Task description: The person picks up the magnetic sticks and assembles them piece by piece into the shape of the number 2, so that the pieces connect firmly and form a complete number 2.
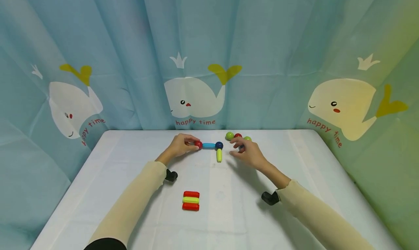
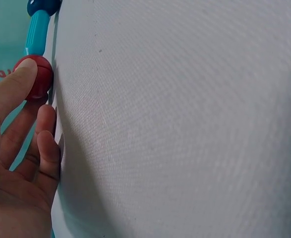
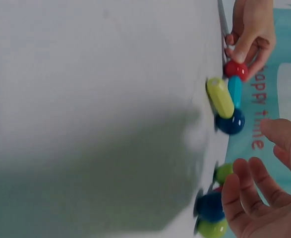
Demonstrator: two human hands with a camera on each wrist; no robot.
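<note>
Thumb and fingers of my left hand (image 1: 180, 145) pinch a red ball (image 2: 42, 79). From that ball a light blue rod (image 1: 208, 145) runs right to a dark blue ball (image 1: 219, 145). A yellow-green rod (image 1: 219, 156) extends from the dark blue ball toward the near side. My right hand (image 1: 250, 154) hovers to the right of this joined piece, fingers spread and loosely bent, holding nothing. Behind it sits a group of loose balls: a green ball (image 1: 230, 136), a red ball (image 1: 238, 135), another green ball (image 3: 212, 228) and a blue ball (image 3: 210, 206), partly hidden by the hand.
Nearer the front of the white table (image 1: 222, 221) lie a red rod (image 1: 191, 194), a yellow-green rod (image 1: 191, 200) and a second red rod (image 1: 190, 206), side by side. A blue curtain (image 1: 137, 61) with whale prints hangs along the table's back edge.
</note>
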